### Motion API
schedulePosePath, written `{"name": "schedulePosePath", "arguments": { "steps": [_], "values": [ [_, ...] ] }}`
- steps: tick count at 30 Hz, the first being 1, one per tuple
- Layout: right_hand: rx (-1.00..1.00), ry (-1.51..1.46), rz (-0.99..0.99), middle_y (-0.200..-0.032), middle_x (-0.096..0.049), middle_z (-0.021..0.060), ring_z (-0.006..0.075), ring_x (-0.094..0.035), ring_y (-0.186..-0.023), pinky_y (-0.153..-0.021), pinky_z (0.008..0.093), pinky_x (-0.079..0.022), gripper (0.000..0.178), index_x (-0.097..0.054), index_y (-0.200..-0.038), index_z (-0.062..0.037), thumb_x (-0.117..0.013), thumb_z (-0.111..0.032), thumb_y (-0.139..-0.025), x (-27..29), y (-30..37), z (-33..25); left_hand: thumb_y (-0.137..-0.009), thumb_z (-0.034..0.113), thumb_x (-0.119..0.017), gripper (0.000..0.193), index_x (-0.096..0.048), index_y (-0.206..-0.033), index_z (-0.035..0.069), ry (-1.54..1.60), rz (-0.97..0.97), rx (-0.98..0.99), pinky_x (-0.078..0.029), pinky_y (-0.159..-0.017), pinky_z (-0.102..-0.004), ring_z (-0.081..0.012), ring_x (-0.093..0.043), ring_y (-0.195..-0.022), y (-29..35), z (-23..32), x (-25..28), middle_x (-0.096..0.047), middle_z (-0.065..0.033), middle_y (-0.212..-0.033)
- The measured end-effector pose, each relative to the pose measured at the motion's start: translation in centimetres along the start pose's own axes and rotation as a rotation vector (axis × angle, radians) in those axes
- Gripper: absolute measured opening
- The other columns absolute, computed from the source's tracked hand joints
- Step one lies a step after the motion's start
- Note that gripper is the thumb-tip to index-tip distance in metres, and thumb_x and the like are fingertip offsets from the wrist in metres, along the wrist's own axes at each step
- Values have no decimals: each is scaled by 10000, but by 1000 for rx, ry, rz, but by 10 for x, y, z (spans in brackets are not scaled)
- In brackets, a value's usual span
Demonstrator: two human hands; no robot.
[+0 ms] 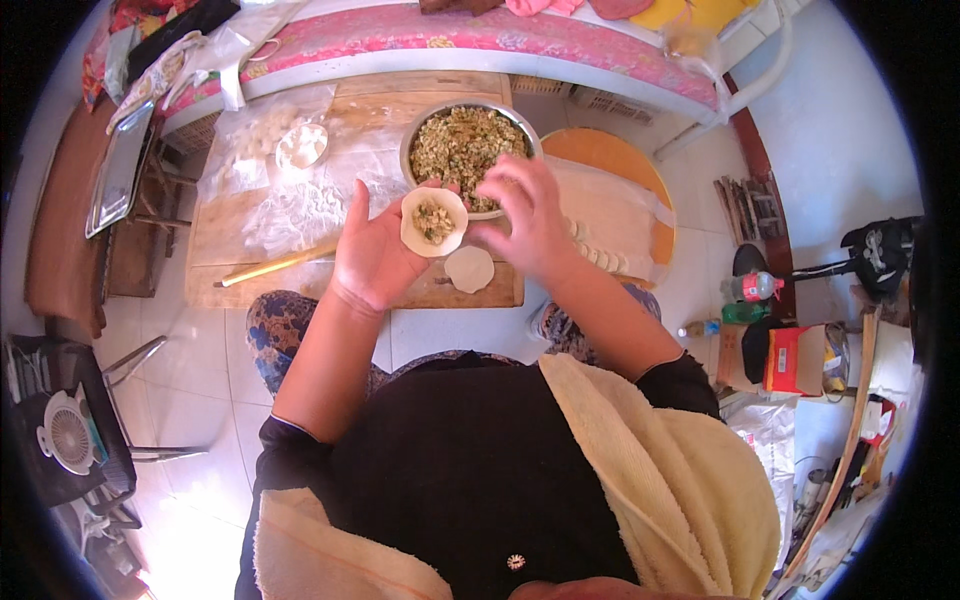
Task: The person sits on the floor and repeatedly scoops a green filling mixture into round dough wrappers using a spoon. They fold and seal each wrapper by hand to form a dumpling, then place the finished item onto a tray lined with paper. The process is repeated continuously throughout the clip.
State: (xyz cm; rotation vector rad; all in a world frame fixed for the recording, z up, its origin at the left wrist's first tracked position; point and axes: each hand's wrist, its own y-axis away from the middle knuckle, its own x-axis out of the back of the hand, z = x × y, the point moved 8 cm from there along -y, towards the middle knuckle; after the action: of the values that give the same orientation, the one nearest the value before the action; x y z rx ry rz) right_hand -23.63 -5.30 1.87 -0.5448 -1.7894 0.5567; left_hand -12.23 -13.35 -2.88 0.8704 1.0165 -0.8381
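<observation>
The grip of the left hand (380,258) is found open, a round dough wrapper (408,228) being cradled on it; the fingers of the right hand (525,215) are curled and blurred, and whether anything is pinched cannot be told. On the wooden tabletop (390,90), a metal bowl (406,150) of chopped filling (465,145) is noted beyond the hands, a yellow stick (275,266) to the left, a bare wrapper (469,270) near the front edge. The step is judged to be filling, a small mound (433,223) being seated mid-wrapper; next, folding and edge-pressing without spillage would be called for. The left palm is turned upward, thumb apart; the right hand is angled inward, overlapping the bowl's rim in view.
</observation>
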Motion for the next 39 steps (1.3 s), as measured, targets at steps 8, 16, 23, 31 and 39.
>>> {"name": "schedulePosePath", "arguments": {
  "steps": [8, 16, 23, 31, 39],
  "values": [
    [383, -82, 116, -990, -538, 6, 203, -519, -1077, -1004, 444, -356, 219, -644, -806, -190, -772, -190, -628, 43, 9, -95, -935, 638, -290, 777, -382, -1331, -25, 97, -70, 0, -377, -1026, -429, -305, -452, -1238, 50, -26, -16, -469, -184, -1332],
    [-85, -631, 48, -981, -517, 41, 208, -514, -1007, -902, 358, -411, 133, -650, -821, -107, -746, -138, -734, 40, 9, -89, -905, 305, -619, 470, -497, -1266, 29, -332, -193, -147, -443, -935, -306, -151, -544, -1082, 86, -34, -24, -572, -68, -1190],
    [-234, -859, 99, -1008, -528, 55, 173, -527, -959, -803, 302, -462, 118, -639, -866, -23, -710, -69, -785, 39, 8, -95, -905, 82, -620, 367, -531, -1258, 41, -856, -143, -377, -454, -939, -292, -127, -560, -1057, 104, -24, -27, -609, -54, -1140],
    [-124, -632, -144, -901, -603, 70, 218, -596, -821, -738, 325, -483, 159, -686, -936, -39, -675, -44, -778, 38, 2, -108, -937, 48, -551, 405, -450, -1329, 56, -577, -33, -251, -471, -943, -302, -127, -556, -1064, 109, -27, -17, -571, -71, -1181],
    [68, -262, -127, -815, -576, 83, 252, -584, -788, -684, 349, -480, 124, -690, -897, -54, -672, -82, -777, 32, 2, -136, -942, 69, -538, 315, -502, -1252, 30, -430, -61, -164, -465, -969, -321, -156, -566, -1081, 94, -39, 16, -580, -68, -1174]
  ]
}}
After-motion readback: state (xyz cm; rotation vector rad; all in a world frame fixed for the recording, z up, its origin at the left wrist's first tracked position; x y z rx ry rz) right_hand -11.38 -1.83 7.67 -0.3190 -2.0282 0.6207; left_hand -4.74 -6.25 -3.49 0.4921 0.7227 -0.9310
